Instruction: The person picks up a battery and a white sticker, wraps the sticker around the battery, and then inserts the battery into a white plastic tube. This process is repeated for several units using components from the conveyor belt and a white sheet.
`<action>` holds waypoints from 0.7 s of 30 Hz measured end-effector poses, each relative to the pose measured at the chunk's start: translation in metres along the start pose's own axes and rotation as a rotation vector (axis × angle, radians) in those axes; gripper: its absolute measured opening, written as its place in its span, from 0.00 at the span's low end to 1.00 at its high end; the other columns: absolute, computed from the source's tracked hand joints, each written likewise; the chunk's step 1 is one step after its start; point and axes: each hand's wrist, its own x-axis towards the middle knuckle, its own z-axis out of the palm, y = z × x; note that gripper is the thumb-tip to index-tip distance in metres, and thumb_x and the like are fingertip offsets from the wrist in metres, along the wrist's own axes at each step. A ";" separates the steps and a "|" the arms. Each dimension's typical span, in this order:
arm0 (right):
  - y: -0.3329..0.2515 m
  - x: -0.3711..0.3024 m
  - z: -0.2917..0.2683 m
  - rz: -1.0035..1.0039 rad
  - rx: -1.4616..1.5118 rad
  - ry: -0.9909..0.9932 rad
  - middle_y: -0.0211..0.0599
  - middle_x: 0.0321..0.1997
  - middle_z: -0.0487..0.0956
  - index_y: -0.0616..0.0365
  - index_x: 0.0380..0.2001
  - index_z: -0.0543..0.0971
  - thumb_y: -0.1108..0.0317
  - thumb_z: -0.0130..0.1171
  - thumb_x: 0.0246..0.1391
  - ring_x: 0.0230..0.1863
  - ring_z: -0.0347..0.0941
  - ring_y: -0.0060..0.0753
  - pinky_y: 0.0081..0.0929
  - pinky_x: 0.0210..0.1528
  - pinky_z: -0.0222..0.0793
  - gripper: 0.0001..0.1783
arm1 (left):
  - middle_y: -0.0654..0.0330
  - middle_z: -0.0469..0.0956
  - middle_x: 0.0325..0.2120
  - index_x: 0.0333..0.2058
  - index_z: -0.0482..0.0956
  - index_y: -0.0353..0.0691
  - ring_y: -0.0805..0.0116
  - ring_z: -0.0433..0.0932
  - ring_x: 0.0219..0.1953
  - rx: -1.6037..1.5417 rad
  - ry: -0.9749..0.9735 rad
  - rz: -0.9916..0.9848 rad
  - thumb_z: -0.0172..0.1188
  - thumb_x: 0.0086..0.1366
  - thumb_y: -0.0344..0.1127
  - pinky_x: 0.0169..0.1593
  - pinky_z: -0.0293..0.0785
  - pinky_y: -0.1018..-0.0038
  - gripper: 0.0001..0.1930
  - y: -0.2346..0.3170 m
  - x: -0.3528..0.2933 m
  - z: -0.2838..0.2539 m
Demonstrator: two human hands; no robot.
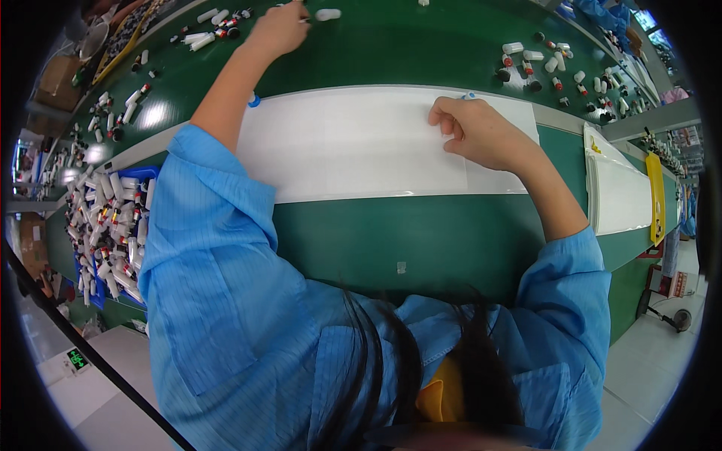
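White sheet point(346, 150) lay lengthwise across the green table point(346, 240), its left end partly covered by the person's left arm. Over its right part, the right hand point(481, 131) had its fingers curled; whether they pinched anything could not be told. Beyond the sheet, the left hand point(280, 30) was bent near a white bottle point(328, 14), its grip unclear. Loose bottles point(533, 55) lay far right; a blue tray point(147, 172) heaped with bottles stood left, beside the sleeve
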 end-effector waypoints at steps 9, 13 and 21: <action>-0.034 -0.043 0.011 -0.278 -0.396 0.389 0.38 0.27 0.70 0.60 0.31 0.67 0.80 0.49 0.41 0.31 0.71 0.31 0.26 0.29 0.67 0.11 | 0.56 0.75 0.40 0.46 0.68 0.33 0.70 0.73 0.44 -1.359 -0.601 -0.207 0.48 0.62 0.36 0.46 0.66 0.79 0.16 0.102 -0.036 -0.017; -0.018 -0.005 -0.003 -0.144 0.735 0.561 0.35 0.26 0.72 0.59 0.29 0.66 0.79 0.54 0.45 0.33 0.72 0.27 0.22 0.32 0.68 0.08 | 0.58 0.75 0.37 0.46 0.68 0.34 0.69 0.71 0.42 -1.707 -0.669 -0.255 0.47 0.63 0.38 0.50 0.63 0.73 0.16 0.131 -0.044 -0.016; 0.008 0.030 0.020 0.019 1.921 0.807 0.34 0.31 0.72 0.54 0.28 0.64 0.76 0.54 0.49 0.32 0.71 0.28 0.21 0.40 0.66 0.09 | 0.67 0.64 0.21 0.45 0.67 0.34 0.72 0.65 0.33 -2.205 -0.651 -0.207 0.42 0.65 0.37 0.49 0.63 0.69 0.15 0.152 -0.064 0.000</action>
